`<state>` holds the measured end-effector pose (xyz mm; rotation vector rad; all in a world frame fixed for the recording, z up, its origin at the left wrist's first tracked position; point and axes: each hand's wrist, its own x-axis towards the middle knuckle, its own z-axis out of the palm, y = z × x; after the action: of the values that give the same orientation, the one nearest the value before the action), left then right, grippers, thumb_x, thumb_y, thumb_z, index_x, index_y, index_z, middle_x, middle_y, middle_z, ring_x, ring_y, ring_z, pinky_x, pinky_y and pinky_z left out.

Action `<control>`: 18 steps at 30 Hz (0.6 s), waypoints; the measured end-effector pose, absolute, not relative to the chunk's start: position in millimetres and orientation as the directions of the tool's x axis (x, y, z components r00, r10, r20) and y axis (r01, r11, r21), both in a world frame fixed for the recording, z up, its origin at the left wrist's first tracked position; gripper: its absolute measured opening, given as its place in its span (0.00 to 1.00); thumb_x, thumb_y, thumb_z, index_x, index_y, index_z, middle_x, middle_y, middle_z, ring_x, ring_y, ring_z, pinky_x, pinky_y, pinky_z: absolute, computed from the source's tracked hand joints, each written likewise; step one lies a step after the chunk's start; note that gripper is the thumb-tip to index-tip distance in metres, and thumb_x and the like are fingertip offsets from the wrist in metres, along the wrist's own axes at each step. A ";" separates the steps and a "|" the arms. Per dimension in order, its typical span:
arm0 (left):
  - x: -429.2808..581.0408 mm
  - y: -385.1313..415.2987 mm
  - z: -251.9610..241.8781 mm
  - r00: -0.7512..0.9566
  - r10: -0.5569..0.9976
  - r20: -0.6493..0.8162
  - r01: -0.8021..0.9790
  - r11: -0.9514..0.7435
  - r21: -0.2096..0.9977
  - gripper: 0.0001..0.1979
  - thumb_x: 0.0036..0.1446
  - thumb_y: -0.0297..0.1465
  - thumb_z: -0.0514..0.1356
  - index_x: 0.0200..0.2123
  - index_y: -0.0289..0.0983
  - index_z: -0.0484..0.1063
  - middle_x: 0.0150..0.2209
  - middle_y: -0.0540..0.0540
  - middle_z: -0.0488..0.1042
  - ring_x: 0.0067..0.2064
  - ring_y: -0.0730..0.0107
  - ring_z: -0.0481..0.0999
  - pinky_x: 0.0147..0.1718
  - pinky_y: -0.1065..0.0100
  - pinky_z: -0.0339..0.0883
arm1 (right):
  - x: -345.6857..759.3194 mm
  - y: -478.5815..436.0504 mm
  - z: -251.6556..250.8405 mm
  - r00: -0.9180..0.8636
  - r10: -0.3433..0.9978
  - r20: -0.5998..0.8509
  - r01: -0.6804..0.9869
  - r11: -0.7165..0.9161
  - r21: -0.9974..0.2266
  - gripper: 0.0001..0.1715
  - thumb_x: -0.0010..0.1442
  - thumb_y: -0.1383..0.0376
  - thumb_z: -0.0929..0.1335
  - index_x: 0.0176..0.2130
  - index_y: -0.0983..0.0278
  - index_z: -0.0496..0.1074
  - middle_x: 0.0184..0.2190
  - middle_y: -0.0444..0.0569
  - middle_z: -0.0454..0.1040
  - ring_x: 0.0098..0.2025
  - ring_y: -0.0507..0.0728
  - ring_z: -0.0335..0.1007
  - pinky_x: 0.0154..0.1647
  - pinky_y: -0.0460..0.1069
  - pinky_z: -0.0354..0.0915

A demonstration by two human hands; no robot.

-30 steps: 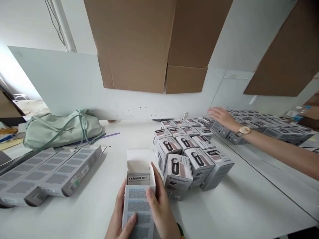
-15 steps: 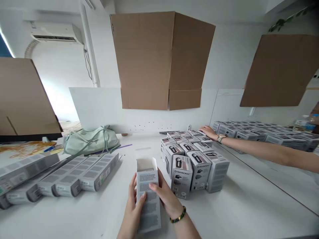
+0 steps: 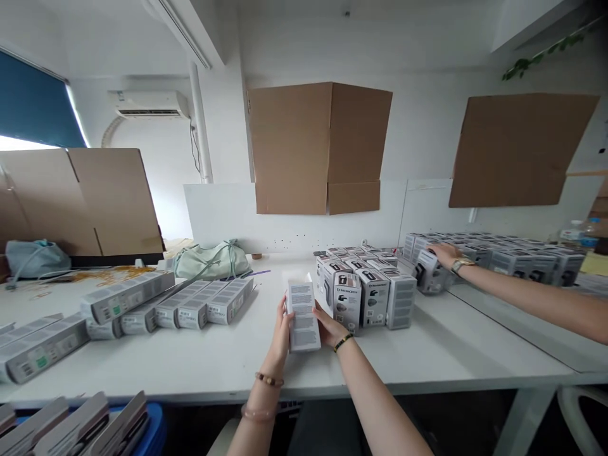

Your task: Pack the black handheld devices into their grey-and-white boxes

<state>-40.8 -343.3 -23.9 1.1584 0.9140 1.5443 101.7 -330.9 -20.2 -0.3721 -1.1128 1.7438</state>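
Between my two hands is a grey printed carton, its far end with white flaps standing up. My left hand grips its left side, fingers wrapped behind. On the right side, my right hand holds it with the thumb at the edge; most of its fingers are hidden. Just right of my hands stands a block of upright SilverCrest boxes with pictures on them. Several flat-lying grey cartons rest in a row to the left.
A co-worker's hand touches a box by the rear stock of boxes. A pale green bag lies at the back left. A blue bin with folded cartons stands below the table's front edge.
My view has pulled back and shows more of the table. Both hands still hold the carton. The co-worker's hand has moved right, from the near block to a box beside the rear stock.
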 end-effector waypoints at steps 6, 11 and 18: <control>-40.9 -341.5 -23.7 -0.114 0.966 0.234 -0.283 -0.257 0.924 0.42 0.45 0.48 0.67 0.60 0.36 0.60 0.61 0.31 0.66 0.62 0.43 0.66 0.58 0.54 0.63 | 97.3 -335.4 -18.5 -0.520 0.841 0.149 -0.497 -0.156 -0.854 0.36 0.46 0.43 0.73 0.46 0.65 0.77 0.48 0.59 0.79 0.54 0.68 0.73 0.54 0.60 0.66; -42.2 -340.0 -26.4 -0.105 0.970 0.221 -0.300 -0.243 0.923 0.49 0.40 0.54 0.68 0.60 0.34 0.59 0.60 0.28 0.67 0.61 0.42 0.68 0.56 0.54 0.65 | 95.9 -330.3 -18.8 -0.537 0.836 0.108 -0.479 -0.198 -0.855 0.41 0.43 0.41 0.74 0.48 0.64 0.76 0.47 0.58 0.80 0.55 0.68 0.72 0.58 0.62 0.64; -43.4 -344.1 -29.6 -0.077 0.978 0.192 -0.306 -0.206 0.929 0.50 0.42 0.56 0.66 0.61 0.34 0.57 0.57 0.29 0.70 0.57 0.46 0.73 0.54 0.57 0.67 | 97.2 -328.4 -25.6 -0.532 0.843 0.084 -0.495 -0.229 -0.838 0.39 0.46 0.44 0.74 0.50 0.65 0.75 0.47 0.57 0.80 0.56 0.67 0.71 0.59 0.61 0.62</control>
<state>-43.4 -344.1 -29.6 1.0874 0.8979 1.5235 97.2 -328.4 -25.6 -0.4934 -1.0848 1.8827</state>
